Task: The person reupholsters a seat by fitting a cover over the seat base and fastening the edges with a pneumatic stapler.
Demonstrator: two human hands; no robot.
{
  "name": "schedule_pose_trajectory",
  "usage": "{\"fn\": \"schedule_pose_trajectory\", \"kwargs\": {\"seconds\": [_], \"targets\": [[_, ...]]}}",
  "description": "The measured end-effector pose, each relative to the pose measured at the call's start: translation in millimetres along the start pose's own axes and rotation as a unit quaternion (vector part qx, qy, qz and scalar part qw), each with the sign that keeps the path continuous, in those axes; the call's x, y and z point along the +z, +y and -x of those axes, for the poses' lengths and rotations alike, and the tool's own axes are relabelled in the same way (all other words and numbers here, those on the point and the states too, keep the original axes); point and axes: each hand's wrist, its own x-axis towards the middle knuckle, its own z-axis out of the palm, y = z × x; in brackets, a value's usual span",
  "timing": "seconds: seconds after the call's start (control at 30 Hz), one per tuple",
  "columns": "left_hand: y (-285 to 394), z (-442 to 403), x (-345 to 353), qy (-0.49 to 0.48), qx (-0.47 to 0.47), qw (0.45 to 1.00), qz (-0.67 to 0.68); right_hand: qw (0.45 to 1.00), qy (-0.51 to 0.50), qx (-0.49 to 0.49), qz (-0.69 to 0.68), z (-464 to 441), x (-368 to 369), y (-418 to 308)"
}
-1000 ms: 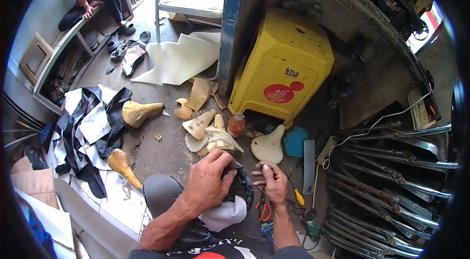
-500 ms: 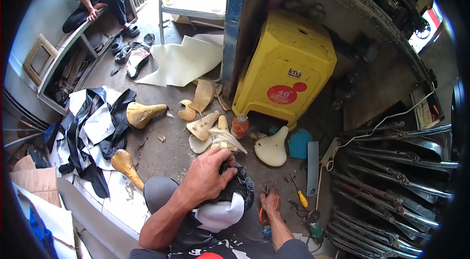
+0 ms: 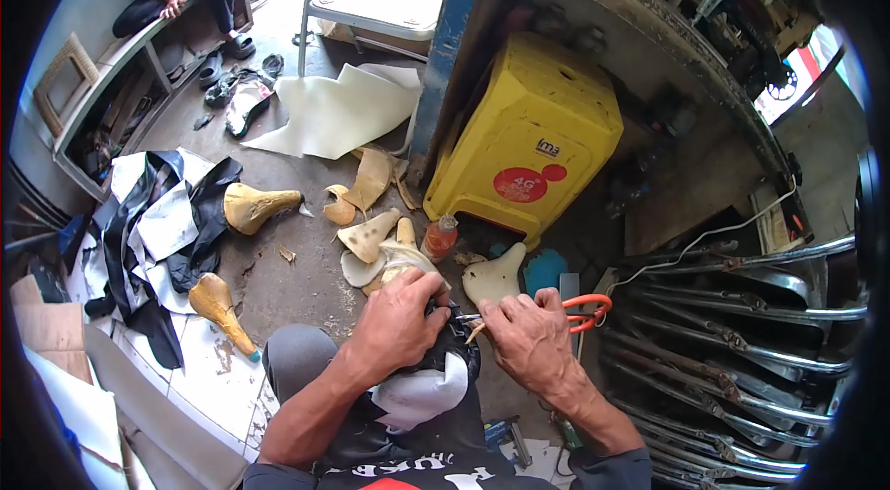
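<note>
Over the lap, the left hand's (image 3: 399,321) fingers curl closed on the black cover (image 3: 447,342). The right hand's (image 3: 536,342) fingers close around orange-handled pliers (image 3: 586,312) at its edge.

A small repair workshop: bicycle saddles (image 3: 260,209) and cut foam sheet (image 3: 341,112) litter the floor (image 3: 278,286), beside stacked chrome tube frames (image 3: 742,369).

From my right hand's (image 3: 530,332) grip: metal frames (image 3: 742,369) crowd the right, yellow stool (image 3: 528,138) bars the far side. Ahead of my left hand (image 3: 397,321), pale pads (image 3: 367,235) and bottle (image 3: 439,238) obstruct; bare floor (image 3: 301,291) offers passage farther left.
</note>
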Motion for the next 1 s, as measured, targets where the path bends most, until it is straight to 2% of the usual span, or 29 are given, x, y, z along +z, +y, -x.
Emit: {"fn": "schedule_pose_trajectory", "kwargs": {"seconds": [0.13,0.47,0.63,0.83,1.0], "targets": [[4,5,0,0.018,0.008,1.000,0.002,0.998,-0.013,-0.019,0.064,-7,-3,-6],[5,11,-1,0.018,0.009,1.000,-0.009,0.993,-0.034,-0.019,0.110,-13,-8,-14],[4,12,-2,0.018,0.012,1.000,-0.001,0.998,-0.031,-0.054,-0.001,-20,0,11],[4,12,-2,0.015,0.015,1.000,-0.007,0.996,-0.020,-0.060,-0.056,-21,15,25],[1,8,-3,0.002,0.032,0.999,0.007,0.994,0.027,-0.103,-0.013,-25,17,24]]}}
